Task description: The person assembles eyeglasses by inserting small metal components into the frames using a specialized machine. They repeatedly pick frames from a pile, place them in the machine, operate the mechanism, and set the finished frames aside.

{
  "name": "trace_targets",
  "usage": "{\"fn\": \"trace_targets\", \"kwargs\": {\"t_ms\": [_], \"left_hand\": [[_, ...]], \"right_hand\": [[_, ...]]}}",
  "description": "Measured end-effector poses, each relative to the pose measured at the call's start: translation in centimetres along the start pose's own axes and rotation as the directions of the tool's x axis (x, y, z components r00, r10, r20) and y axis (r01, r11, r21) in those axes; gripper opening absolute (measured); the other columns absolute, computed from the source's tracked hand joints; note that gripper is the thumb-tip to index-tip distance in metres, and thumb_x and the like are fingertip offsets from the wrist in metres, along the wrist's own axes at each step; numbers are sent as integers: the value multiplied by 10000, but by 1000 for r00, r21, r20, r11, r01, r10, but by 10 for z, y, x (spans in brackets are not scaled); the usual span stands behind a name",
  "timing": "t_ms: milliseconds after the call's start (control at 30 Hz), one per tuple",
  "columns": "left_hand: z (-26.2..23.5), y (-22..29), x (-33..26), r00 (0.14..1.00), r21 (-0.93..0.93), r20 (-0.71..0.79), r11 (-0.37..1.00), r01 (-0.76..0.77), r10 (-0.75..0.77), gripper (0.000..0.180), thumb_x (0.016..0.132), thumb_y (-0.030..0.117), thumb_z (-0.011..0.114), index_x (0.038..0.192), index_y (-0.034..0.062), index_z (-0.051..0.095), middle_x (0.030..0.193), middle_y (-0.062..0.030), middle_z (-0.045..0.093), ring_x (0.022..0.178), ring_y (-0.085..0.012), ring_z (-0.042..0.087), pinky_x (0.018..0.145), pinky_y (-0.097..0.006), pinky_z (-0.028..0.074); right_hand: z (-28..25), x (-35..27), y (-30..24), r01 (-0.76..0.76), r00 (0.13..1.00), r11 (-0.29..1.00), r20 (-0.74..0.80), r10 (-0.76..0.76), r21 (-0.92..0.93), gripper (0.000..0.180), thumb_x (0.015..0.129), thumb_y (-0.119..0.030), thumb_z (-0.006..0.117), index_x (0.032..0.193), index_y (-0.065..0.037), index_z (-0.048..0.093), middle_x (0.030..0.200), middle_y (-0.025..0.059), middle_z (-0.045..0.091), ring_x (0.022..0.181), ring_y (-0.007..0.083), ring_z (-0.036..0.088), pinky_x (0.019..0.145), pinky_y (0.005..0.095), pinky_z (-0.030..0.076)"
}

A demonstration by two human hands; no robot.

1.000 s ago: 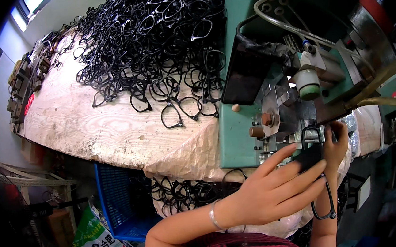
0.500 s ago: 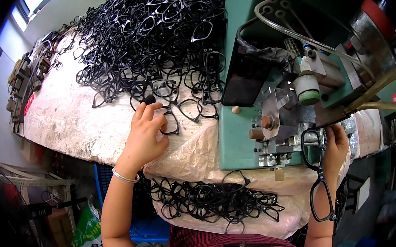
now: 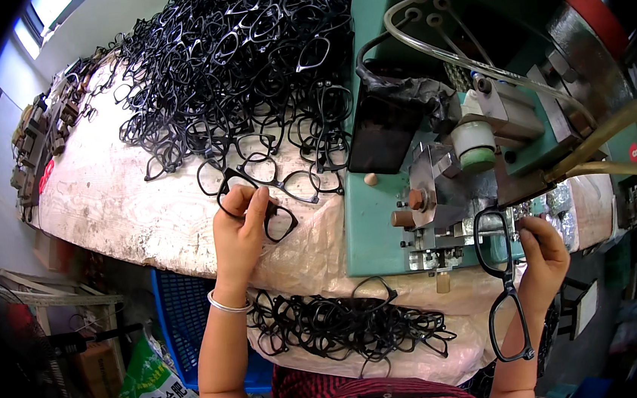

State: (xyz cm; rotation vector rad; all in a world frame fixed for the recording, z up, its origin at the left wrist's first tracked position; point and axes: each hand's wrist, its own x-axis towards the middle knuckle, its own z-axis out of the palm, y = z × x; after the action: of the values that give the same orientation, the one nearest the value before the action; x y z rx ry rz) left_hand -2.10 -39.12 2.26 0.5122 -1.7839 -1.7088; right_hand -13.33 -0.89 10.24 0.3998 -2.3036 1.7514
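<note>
Since half a second ago, left hand (image 3: 240,232) has settled lower on the near edge of the big pile of black eyeglass frames (image 3: 240,77), and its fingers (image 3: 252,205) are now pinched on one loose frame (image 3: 257,204) lying flat on the plastic-covered surface (image 3: 130,215). Right hand (image 3: 542,259) has barely moved; it grips a second frame (image 3: 505,289) near its middle, hanging upright, top rim against the front of the green machine (image 3: 381,224), lower rim dangling below the surface edge. Smaller heap of frames (image 3: 345,325) lies in the sheet over the lap, between the forearms. Judgement: the next piece is being picked while the current one is at the machine, so feeding looks continuous. Bracelet on left wrist.
</note>
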Motion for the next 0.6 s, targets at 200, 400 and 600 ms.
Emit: {"fn": "trace_targets", "kwargs": {"t_ms": [200, 400, 600], "left_hand": [[21, 16, 3, 988, -102, -152, 994, 27, -42, 153, 971, 156, 622, 869, 45, 592, 737, 37, 590, 618, -22, 523, 513, -171, 370], [28, 46, -12, 995, -259, -54, 961, -98, 87, 116, 1012, 94, 512, 1083, 6, 540, 1077, -83, 617, 910, -134, 612, 820, -287, 530], [79, 189, -5, 513, -426, 316, 602, -675, 798, 137, 837, -2, 683, 954, -41, 624, 940, -177, 706, 840, -238, 677, 748, -321, 548]], "right_hand": [[49, 28, -47, 26, 999, 934, 16, -34, 355, 508, 817, 42, 690, 1290, 29, 502, 1012, 71, 642, 926, 117, 605, 866, 250, 478], [57, 26, -42, -26, 999, 865, 30, 12, 501, 523, 826, 68, 657, 1305, 30, 449, 919, 52, 637, 909, 113, 598, 894, 276, 470], [66, 25, -64, -112, 993, 782, 95, 67, 613, 517, 795, 79, 656, 1273, 46, 461, 996, 93, 672, 955, 157, 625, 996, 364, 468]]}}
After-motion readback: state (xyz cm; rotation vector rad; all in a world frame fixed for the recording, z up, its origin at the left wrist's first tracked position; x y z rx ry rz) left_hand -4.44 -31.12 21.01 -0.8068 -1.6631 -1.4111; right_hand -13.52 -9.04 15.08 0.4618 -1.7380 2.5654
